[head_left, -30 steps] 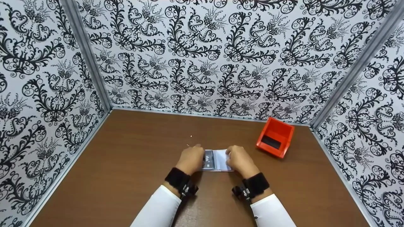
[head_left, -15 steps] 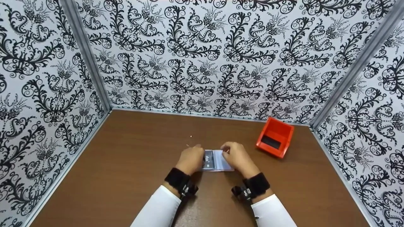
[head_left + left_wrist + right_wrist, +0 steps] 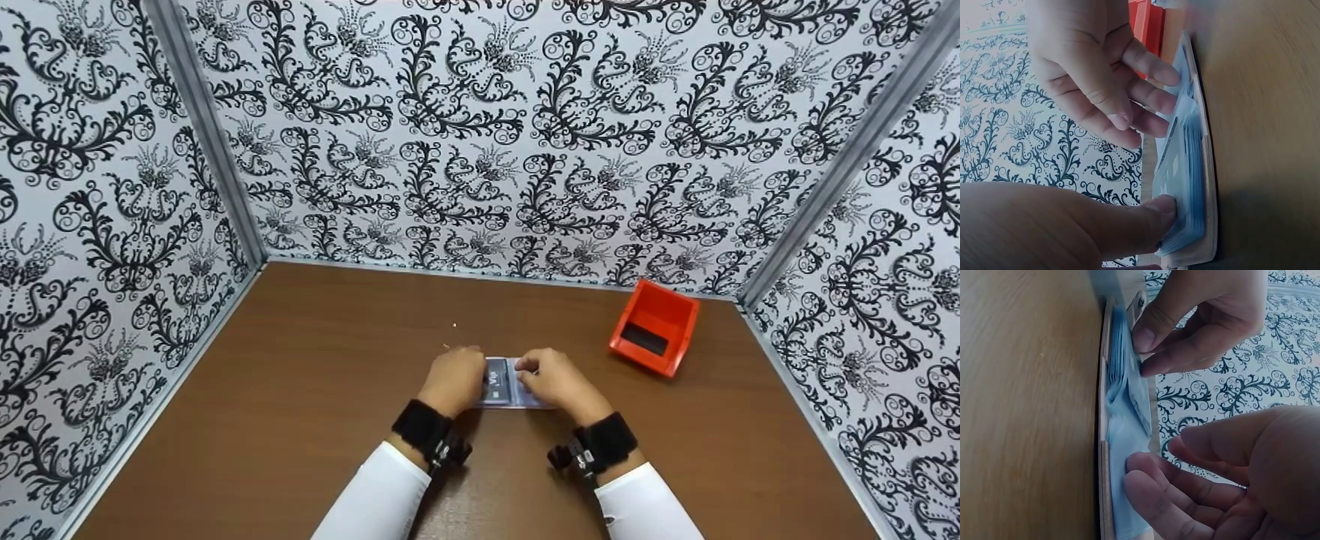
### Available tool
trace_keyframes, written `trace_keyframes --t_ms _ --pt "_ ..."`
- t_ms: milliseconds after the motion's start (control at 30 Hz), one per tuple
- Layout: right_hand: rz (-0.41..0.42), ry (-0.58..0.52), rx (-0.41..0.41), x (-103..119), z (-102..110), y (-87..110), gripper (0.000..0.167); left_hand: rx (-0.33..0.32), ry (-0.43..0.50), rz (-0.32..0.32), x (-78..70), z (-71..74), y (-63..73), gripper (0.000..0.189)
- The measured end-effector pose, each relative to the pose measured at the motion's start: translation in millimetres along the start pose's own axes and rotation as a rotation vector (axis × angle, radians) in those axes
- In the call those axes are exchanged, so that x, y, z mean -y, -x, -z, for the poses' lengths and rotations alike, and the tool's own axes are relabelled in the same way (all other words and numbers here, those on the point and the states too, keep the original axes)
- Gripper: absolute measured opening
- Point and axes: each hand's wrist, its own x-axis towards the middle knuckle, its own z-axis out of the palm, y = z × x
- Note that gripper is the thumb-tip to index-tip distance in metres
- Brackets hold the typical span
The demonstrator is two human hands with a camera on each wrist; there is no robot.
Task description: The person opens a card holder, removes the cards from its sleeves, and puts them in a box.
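Observation:
An open card holder (image 3: 498, 381) with clear plastic sleeves lies flat in front of me, its cover spread like a small book. The left-side sleeves form a thick stack (image 3: 1195, 174), with a dark printed card showing on top. My left hand (image 3: 454, 381) grips the holder's left side, its thumb (image 3: 1159, 211) lying on the top sleeve. Over the right side is my right hand (image 3: 559, 382), fingers loosely bent and thumb apart from them. Its fingertips (image 3: 1139, 467) are right at the bare right-hand sleeve (image 3: 1126, 495).
A red plastic bin (image 3: 666, 306) stands at the back right of the brown table (image 3: 337, 330), with a black rectangle inside. A tiny white speck (image 3: 454, 325) lies beyond the left hand. Patterned panels (image 3: 480, 150) enclose the back and sides.
My right hand has lifted off the holder's right edge and moved left across the right-hand sleeve, toward the middle fold. The left hand has stayed in place.

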Motion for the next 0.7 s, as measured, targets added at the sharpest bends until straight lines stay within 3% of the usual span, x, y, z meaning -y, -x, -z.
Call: trace_keyframes --t_ms 467,700 --pt "-0.141 -0.135 0.037 -3.1 0.0 -1.4 0.012 0.038 0.048 -0.029 -0.2 1.8 -1.7 0.024" --pt "-0.097 -0.150 0.027 -6.2 -1.7 -1.6 0.012 0.050 0.048 -0.044 0.4 1.2 -1.8 0.021"
